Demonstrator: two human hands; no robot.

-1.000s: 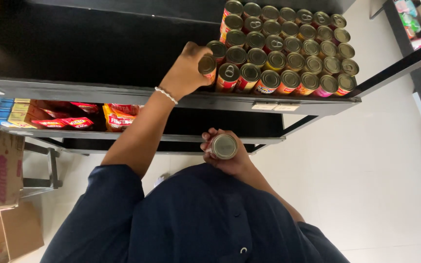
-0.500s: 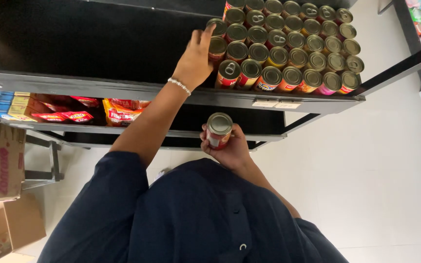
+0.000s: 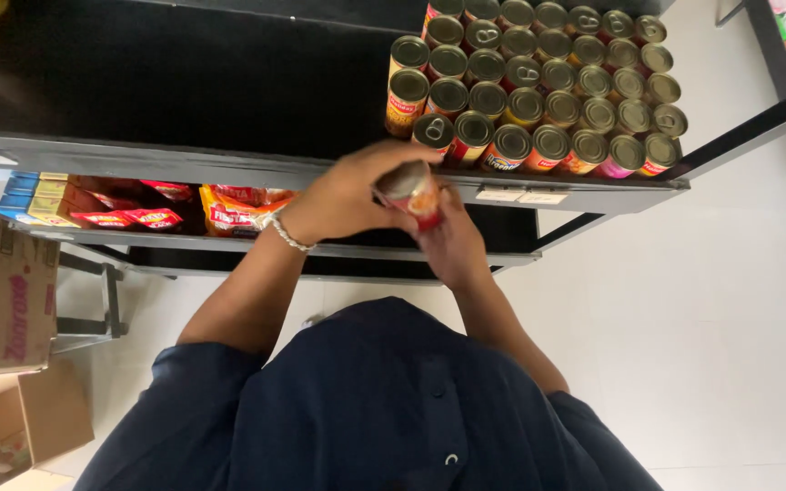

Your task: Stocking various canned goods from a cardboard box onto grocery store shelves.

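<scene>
Black metal shelving (image 3: 229, 164) runs across in front of me over a pale tiled floor (image 3: 711, 318). On the top shelf, round tins with ring-pull lids (image 3: 548, 91) stand upright in tight rows with their labels facing out, and the left part of that shelf is bare. Just below the shelf edge I grasp a small tin with a red and orange label (image 3: 411, 193) between both hands. My left hand (image 3: 357, 195), with a silver bracelet (image 3: 288, 236) at the wrist, wraps it from the left; my right hand (image 3: 452, 241) cups it from beneath, so the tin sits tilted and steady. Red and yellow snack packets (image 3: 166, 205) lie on the lower shelf, and a brown cardboard box (image 3: 6, 300) sits at my left.
</scene>
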